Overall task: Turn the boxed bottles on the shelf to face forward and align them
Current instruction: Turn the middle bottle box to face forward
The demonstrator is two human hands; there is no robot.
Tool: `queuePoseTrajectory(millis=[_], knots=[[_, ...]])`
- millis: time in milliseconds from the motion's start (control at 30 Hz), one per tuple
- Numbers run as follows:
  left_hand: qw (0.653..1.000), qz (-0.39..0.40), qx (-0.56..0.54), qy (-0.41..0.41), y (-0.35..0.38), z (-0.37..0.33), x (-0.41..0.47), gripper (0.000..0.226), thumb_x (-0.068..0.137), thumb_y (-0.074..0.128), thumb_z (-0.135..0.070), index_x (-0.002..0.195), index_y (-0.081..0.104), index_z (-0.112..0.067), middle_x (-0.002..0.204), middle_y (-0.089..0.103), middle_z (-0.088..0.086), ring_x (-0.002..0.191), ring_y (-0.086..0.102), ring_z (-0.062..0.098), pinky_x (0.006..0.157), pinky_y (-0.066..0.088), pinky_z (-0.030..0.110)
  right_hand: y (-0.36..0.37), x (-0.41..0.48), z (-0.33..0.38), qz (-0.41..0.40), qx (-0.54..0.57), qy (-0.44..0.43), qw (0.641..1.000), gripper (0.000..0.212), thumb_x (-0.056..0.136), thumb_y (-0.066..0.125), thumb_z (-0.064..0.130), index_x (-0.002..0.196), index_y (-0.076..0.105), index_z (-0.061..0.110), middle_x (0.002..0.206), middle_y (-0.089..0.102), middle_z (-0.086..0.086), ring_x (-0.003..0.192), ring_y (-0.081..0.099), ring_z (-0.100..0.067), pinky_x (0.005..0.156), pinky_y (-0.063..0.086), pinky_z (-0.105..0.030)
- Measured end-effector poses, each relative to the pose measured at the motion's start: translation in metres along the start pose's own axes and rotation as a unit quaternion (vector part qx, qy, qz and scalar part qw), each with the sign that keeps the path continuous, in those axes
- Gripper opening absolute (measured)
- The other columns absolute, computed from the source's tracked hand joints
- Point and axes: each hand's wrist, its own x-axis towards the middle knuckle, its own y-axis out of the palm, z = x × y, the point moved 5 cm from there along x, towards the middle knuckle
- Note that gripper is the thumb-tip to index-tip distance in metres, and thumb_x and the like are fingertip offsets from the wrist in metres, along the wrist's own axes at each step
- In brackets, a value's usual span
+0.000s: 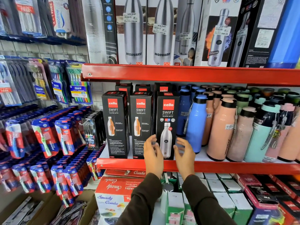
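Three black Cello Swift bottle boxes stand in a front row on the middle red shelf [227,167]. The left box [116,124] and the middle box [140,125] show a side panel with small text and an orange cutaway bottle. The right box [168,124] shows its front with a steel bottle picture. More black boxes [142,87] stand behind them. My left hand [153,153] and my right hand [184,153] are held either side of the right box's lower part, fingers spread, just off its faces and holding nothing.
Loose blue bottles [195,124], peach bottles [221,130] and mint bottles [259,135] crowd the shelf right of the boxes. Tall Modware bottle boxes [133,33] fill the upper shelf. Toothbrush packs [65,133] hang at left. Cartons [113,192] sit below.
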Motion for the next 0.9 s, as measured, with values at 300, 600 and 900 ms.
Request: queuePoseTrajectory(millis=[300, 600, 900], knots=[[0.997, -0.053, 0.053, 0.008, -0.046, 0.003, 0.032, 0.051, 0.101, 0.04, -0.01, 0.151, 0.027, -0.009, 0.152, 0.031, 0.013, 0.144, 0.027, 0.023, 0.116, 0.019, 0.029, 0.058, -0.028, 0.038, 0.109, 0.016, -0.012, 0.994, 0.034, 0.1, 0.051, 0.017, 0.133, 0.058, 0.024, 0.127, 0.064, 0.001, 0.107, 0.058, 0.01, 0.088, 0.038, 0.002], [0.994, 0.033, 0.071, -0.082, -0.059, 0.034, 0.06, 0.051, 0.104, 0.034, -0.015, 0.153, 0.024, -0.003, 0.16, 0.028, 0.014, 0.15, 0.025, 0.024, 0.112, 0.014, 0.018, 0.1, -0.03, 0.042, 0.184, -0.024, 0.046, 0.982, 0.052, 0.103, 0.039, 0.013, 0.153, 0.027, 0.011, 0.159, 0.034, -0.009, 0.144, 0.038, -0.02, 0.121, 0.029, -0.04], [0.992, 0.044, 0.059, -0.104, -0.063, 0.045, 0.057, 0.048, 0.104, 0.036, -0.015, 0.151, 0.03, -0.007, 0.155, 0.04, 0.015, 0.144, 0.038, 0.028, 0.115, 0.028, 0.031, 0.106, -0.031, 0.036, 0.19, -0.049, 0.066, 0.978, 0.052, 0.102, 0.04, 0.011, 0.153, 0.029, 0.012, 0.156, 0.038, -0.01, 0.143, 0.038, -0.021, 0.12, 0.029, -0.038]])
